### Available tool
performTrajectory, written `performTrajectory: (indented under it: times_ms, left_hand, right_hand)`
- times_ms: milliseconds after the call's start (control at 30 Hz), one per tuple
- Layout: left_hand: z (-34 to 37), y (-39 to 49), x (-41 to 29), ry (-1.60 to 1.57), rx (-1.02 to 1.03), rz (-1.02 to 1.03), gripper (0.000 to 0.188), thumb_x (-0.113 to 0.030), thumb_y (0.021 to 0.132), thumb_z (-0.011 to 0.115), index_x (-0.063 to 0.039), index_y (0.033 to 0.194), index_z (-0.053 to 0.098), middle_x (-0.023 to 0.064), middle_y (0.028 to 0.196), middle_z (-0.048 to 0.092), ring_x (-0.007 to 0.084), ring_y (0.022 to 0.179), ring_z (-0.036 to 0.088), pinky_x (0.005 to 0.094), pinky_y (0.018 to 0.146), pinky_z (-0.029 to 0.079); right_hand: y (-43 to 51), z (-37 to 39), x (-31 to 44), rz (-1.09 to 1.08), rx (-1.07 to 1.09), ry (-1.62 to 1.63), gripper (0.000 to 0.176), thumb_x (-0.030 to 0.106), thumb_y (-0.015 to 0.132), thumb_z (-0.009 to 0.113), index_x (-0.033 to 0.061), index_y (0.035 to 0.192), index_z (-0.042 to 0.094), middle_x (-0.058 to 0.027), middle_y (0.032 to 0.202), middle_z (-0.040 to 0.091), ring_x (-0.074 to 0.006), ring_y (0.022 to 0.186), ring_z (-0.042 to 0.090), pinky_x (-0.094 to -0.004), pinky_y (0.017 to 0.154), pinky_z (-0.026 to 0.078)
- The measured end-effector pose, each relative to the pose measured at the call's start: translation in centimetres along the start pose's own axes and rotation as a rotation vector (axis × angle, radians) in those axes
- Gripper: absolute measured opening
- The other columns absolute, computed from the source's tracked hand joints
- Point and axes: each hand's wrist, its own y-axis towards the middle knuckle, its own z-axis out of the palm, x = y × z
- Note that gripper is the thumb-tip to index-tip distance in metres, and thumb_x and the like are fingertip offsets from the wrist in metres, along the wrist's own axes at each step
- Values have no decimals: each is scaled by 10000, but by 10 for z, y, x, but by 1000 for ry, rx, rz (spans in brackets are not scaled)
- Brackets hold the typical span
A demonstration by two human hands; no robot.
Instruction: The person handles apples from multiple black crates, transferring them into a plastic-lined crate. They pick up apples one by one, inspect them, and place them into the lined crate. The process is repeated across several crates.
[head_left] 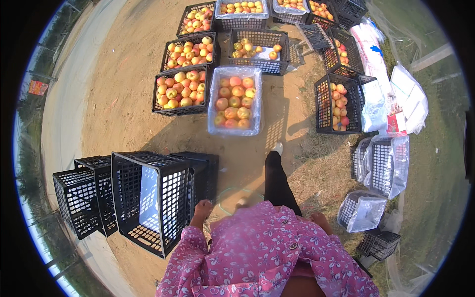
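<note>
My left hand [203, 208] hangs low at my side, beside the stacked black plastic crates [174, 200]; no held thing shows in it. On the other side my right hand [319, 218] is partly hidden by my pink flowered sleeve, and its fingers are hard to make out. Ahead of me stands a crate lined with clear plastic film [212, 111], filled with red-yellow apples [233, 101] in rows. To its left are black crates heaped with loose apples [182, 89]. Behind it, an open crate [259, 68] holds several apples and a white sheet [268, 53].
Apple crates [338, 130] stand at the right, near white plastic bags [408, 98]. Film-lined crates [382, 167] sit on the grass at right. A small slatted stool [313, 36] is at the back. My leg [276, 178] is stepping over bare soil; a pale road [66, 107] runs along the left.
</note>
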Motion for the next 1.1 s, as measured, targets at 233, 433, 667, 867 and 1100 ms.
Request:
performTrajectory:
  times_ms: [233,433,667,867,1100]
  left_hand:
    - [92,89,-173,240,172,182,244,-280,950,550,-59,971,652,42,765,642,128,635,598,275,511,443]
    - [284,117,-439,-405,398,76,283,-329,962,551,-125,1157,578,21,969,653,169,830,640,344,696,498]
    - [393,88,-626,-630,687,-30,220,-330,965,564,-146,1081,596,31,1002,660,201,912,643,380,757,495]
    - [434,142,-696,-795,688,-246,196,-298,974,542,-130,1042,617,5,878,658,151,787,634,327,714,477]
    - [412,206,-798,-405,697,-80,238,-282,943,569,-81,1052,634,59,896,666,162,787,635,313,693,486]
  right_hand:
    - [145,-158,205,-155,-173,-43,347,249,881,620,27,1148,635,-206,1052,673,-368,994,637,-444,867,504]
    - [183,-232,456,-919,-305,-205,412,284,864,628,17,1176,587,-191,1186,600,-383,1102,558,-483,983,408]
    - [215,-275,582,-1128,141,-89,355,363,914,547,94,1116,661,-139,1100,655,-341,1058,577,-465,955,416]
    - [300,-324,606,-987,172,-113,346,348,888,558,112,1112,676,-106,1068,681,-319,1000,602,-455,894,447]
    - [452,-435,606,-698,-327,-342,298,311,861,595,113,1067,678,-118,1135,653,-329,1098,574,-467,964,416]
